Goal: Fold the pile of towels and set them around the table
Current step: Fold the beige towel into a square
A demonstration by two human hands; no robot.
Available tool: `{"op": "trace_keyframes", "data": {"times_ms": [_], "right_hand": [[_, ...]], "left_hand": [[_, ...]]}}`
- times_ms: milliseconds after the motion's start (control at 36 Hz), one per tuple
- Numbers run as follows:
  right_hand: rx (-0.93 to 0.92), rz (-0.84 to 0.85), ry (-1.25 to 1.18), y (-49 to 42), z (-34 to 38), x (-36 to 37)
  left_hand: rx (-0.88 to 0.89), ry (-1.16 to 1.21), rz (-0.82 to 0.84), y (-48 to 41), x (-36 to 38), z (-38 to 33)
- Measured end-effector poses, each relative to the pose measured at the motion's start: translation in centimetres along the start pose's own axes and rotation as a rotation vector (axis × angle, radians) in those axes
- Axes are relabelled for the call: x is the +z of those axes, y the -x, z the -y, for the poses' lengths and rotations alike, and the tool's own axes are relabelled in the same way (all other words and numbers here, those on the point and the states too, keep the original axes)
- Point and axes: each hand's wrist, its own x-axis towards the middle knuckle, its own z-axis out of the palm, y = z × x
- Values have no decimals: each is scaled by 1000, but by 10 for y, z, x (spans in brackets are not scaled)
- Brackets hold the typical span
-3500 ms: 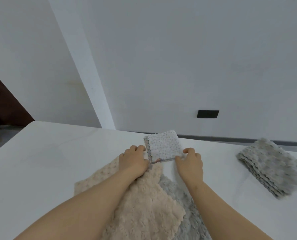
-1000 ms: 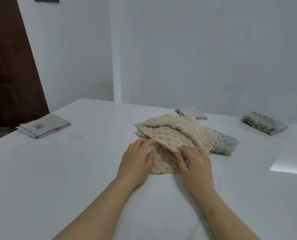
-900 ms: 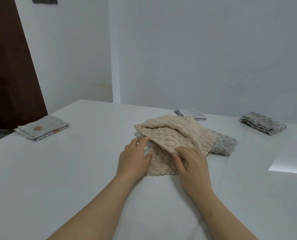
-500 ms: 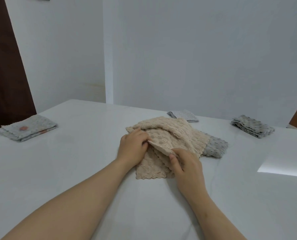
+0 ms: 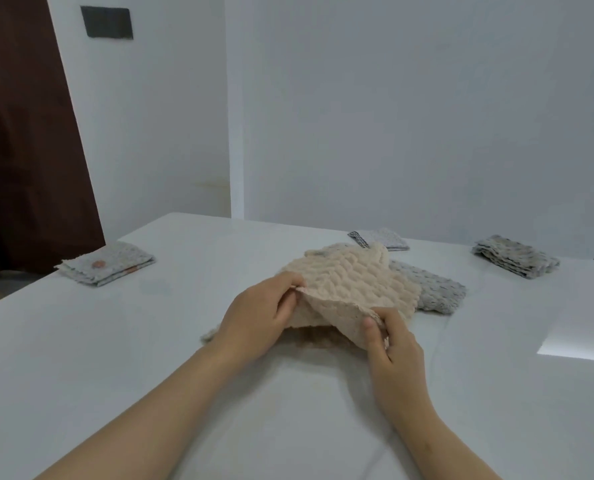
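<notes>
Head view, near to far. Two bare forearms reach from the lower edge across the white table [image 5: 80,358]. The left hand [image 5: 257,313] has its fingers curled round the near left edge of the beige towel [image 5: 354,285] and grips it. The right hand [image 5: 389,344] pinches the towel's near right corner between thumb and curled fingers. Between the two hands the near edge of the towel is lifted clear of the tabletop, while its far part lies crumpled at the centre of the table. A grey towel [image 5: 437,292] lies unfolded under and just behind the beige one, showing on its right side. A bright patch of light [image 5: 579,341] falls on the table to the right. Three folded towels sit well apart from the central pair: a folded speckled towel [image 5: 105,268] near the left edge, a small folded pale towel [image 5: 380,239] at the far edge, and a folded grey towel [image 5: 515,259] at the far right. Behind stand a white wall [image 5: 392,116] bearing a dark rectangular plate [image 5: 106,22], and a brown door [image 5: 21,133] at left.
</notes>
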Motion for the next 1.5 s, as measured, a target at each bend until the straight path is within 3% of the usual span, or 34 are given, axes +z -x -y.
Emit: {"op": "trace_keyframes", "data": {"times_ms": [167, 444, 583, 917, 1000, 1111, 1250, 1500], "right_hand": [[81, -2, -32, 4, 3, -1], [265, 31, 19, -13, -11, -12], [285, 93, 80, -17, -13, -7], [306, 122, 57, -21, -4, -15], [352, 178, 131, -22, -1, -20], [393, 240, 366, -20, -1, -25], [290, 312, 666, -16, -4, -22], [321, 385, 586, -18, 0, -24]], "left_hand": [[-81, -17, 37, 15, 2, 20], [-152, -298, 421, 19, -9, 54], [-119, -313, 302, 16, -9, 52], [-290, 192, 304, 21, -41, 40], [-353, 319, 201, 20, -38, 41], [-336, 64, 94, 18, -19, 47], [-258, -360, 304, 18, 3, 53], [-256, -449, 367, 19, -13, 46]]}}
